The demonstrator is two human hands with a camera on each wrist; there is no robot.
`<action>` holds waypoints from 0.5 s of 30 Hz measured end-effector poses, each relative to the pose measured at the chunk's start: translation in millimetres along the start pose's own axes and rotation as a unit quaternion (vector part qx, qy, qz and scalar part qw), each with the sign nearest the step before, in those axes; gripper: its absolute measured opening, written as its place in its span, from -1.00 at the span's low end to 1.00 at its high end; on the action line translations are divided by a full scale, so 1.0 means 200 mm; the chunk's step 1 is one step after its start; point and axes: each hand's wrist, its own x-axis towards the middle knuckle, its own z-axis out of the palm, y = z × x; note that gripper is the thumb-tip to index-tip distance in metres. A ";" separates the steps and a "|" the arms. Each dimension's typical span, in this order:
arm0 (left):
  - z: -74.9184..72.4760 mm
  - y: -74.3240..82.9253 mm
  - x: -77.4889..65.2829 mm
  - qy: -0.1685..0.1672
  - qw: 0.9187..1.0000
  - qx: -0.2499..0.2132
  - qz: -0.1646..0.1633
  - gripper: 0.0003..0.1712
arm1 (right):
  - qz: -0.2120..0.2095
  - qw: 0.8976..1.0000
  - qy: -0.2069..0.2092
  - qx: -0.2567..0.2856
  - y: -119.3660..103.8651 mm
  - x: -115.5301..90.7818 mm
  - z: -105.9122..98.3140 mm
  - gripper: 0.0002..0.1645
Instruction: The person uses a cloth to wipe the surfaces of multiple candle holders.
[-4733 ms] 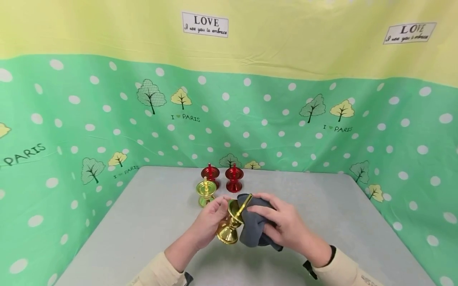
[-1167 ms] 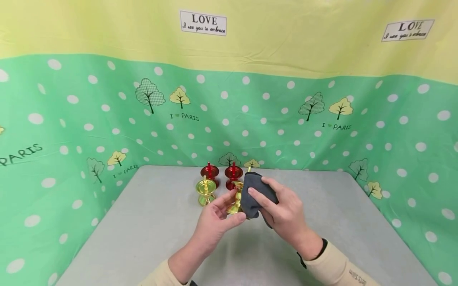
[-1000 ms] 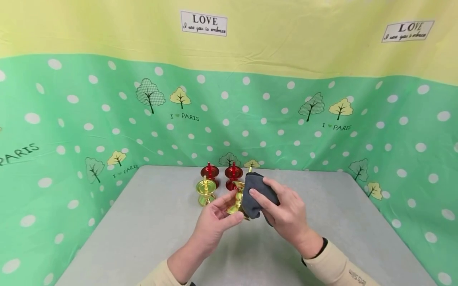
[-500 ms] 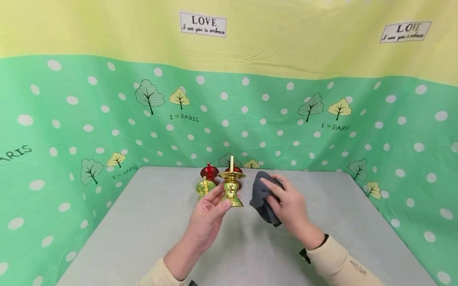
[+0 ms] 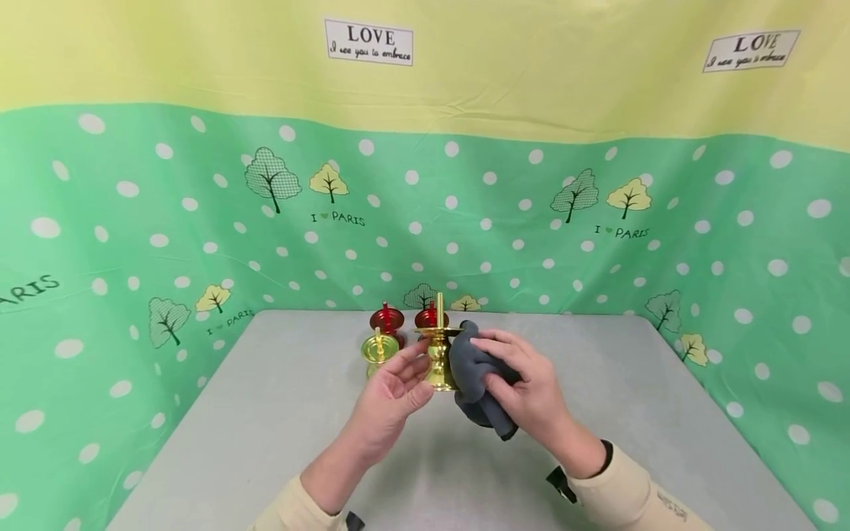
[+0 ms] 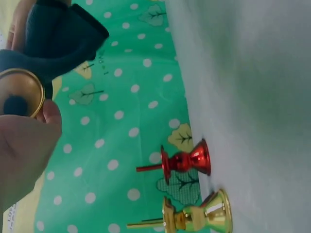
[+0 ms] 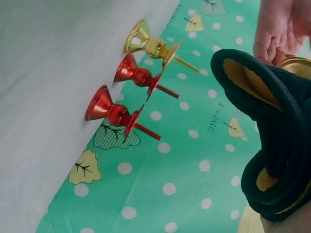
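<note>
My left hand (image 5: 388,405) pinches a shiny gold candle holder (image 5: 439,361) by its lower part, fingers on the far side and thumb near the base. The holder stands upright in the air, its thin rod pointing up. A dark grey cloth (image 5: 473,361) is gripped, bunched, in my right hand (image 5: 531,383) and lies against the holder's right side, overlapping the edge of its dish and base. The left wrist view shows the round hollow underside of the base (image 6: 26,87) beside the cloth (image 6: 53,43). Folds of the cloth (image 7: 279,136) hide most of the holder in the right wrist view.
Behind my hands, a second gold candle holder (image 5: 380,350) and two red ones, a left red holder (image 5: 387,320) and a right red holder (image 7: 116,114), stand together on the grey table (image 5: 265,413). A green and yellow printed curtain (image 5: 465,221) encloses the table.
Half a second ago the cloth was apart from the gold holder; now it is against its right side. The holder has shifted slightly right. Earlier, it was tilted and lower, nearer the body.
</note>
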 end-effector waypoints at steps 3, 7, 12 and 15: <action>-0.01 0.01 -0.01 -0.015 1.000 0.024 0.001 -0.13 | 0.020 1.000 -0.006 0.009 -0.02 0.01 0.00 -0.41; -0.01 0.02 -0.01 -0.019 0.997 0.066 -0.015 -0.17 | 0.065 0.998 -0.005 0.022 -0.05 0.01 0.02 -0.49; 0.01 0.02 -0.02 0.011 0.994 0.104 -0.046 -0.20 | 0.086 0.996 0.010 0.005 -0.10 0.00 0.06 -0.52; 0.02 0.03 -0.01 0.034 0.992 0.111 -0.046 -0.18 | 0.063 0.997 0.025 -0.037 -0.11 0.00 0.08 -0.50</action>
